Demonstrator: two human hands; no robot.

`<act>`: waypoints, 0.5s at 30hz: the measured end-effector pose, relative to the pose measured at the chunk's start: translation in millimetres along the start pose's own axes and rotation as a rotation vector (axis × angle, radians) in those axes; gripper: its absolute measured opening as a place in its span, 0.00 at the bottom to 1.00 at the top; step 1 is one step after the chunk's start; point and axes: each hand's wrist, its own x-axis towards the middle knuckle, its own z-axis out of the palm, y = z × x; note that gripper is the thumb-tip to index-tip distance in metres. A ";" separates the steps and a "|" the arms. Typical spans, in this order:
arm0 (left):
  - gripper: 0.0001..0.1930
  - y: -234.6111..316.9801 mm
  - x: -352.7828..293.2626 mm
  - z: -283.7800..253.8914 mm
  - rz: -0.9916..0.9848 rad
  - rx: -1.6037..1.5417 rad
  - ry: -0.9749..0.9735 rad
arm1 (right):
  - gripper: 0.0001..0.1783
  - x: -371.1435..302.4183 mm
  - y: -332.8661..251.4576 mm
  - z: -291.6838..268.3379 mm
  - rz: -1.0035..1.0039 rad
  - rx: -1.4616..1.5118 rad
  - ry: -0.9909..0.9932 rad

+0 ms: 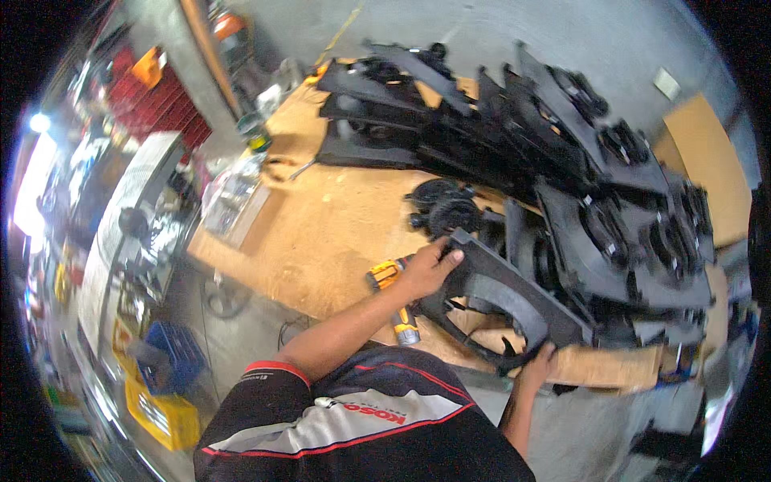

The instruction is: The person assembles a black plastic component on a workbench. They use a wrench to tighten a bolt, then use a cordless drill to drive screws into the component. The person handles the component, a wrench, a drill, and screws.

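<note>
Between my two hands is a black plastic fan shroud (514,293) with a large round opening, tilted above the near edge of the wooden table (321,217). My left hand (432,269) grips its upper left corner, thumb on top. Around its lower right edge closes my right hand (540,368), partly hidden by the rim. A yellow and black cordless power tool (407,328) lies by my left forearm, partly covered by it. Just beyond the shroud sit round black parts that look like fan motors (448,210).
Stacks of similar black shrouds (514,128) fill the table's far side and right. A clear plastic bag (233,197) rests at its left corner, near a small jar (254,132). On the floor at left stand a blue bin (173,353) and a yellow bin (165,418). Cardboard (707,161) leans at right.
</note>
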 end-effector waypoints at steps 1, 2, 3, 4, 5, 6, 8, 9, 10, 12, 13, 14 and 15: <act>0.23 1.0 -7.7 -9.8 -0.044 -0.081 -0.009 | 0.31 -8.7 -3.5 -3.3 -0.039 -0.004 0.086; 0.22 9.3 -17.0 -21.5 -0.062 -0.126 0.033 | 0.30 -23.9 -40.1 2.5 -0.057 -0.103 0.069; 0.22 24.7 -26.6 -35.1 -0.080 -0.162 0.062 | 0.30 -38.6 -78.3 9.2 -0.079 -0.198 0.051; 0.22 33.4 -34.0 -48.1 -0.091 -0.195 0.073 | 0.31 -38.6 -85.1 7.8 -0.189 -0.148 0.003; 0.20 29.3 -41.6 -59.1 0.016 -0.190 0.202 | 0.32 -41.9 -89.4 16.3 -0.187 -0.162 0.019; 0.19 39.6 -45.9 -74.8 -0.052 -0.164 0.253 | 0.32 -52.3 -121.8 35.1 -0.184 -0.173 0.057; 0.18 69.7 -52.1 -111.3 -0.088 -0.152 0.361 | 0.33 -58.4 -153.6 62.6 -0.236 -0.214 0.035; 0.18 78.0 -53.1 -128.6 -0.055 -0.163 0.424 | 0.33 -57.8 -161.8 77.7 -0.294 -0.239 -0.032; 0.17 81.5 -51.2 -146.7 0.066 -0.193 0.516 | 0.33 -56.9 -169.6 93.9 -0.348 -0.257 -0.106; 0.17 78.3 -49.3 -192.6 0.020 -0.161 0.576 | 0.37 -79.8 -200.6 151.3 -0.175 -0.154 -0.357; 0.17 72.5 -47.3 -211.8 -0.037 -0.131 0.590 | 0.35 -78.4 -192.6 177.4 -0.107 -0.041 -0.445; 0.17 64.4 -49.0 -231.9 -0.094 -0.095 0.616 | 0.33 -80.6 -176.7 206.2 -0.038 0.073 -0.546; 0.18 55.0 -51.0 -250.8 -0.153 -0.063 0.642 | 0.31 -81.5 -156.8 231.8 0.024 -0.011 -0.520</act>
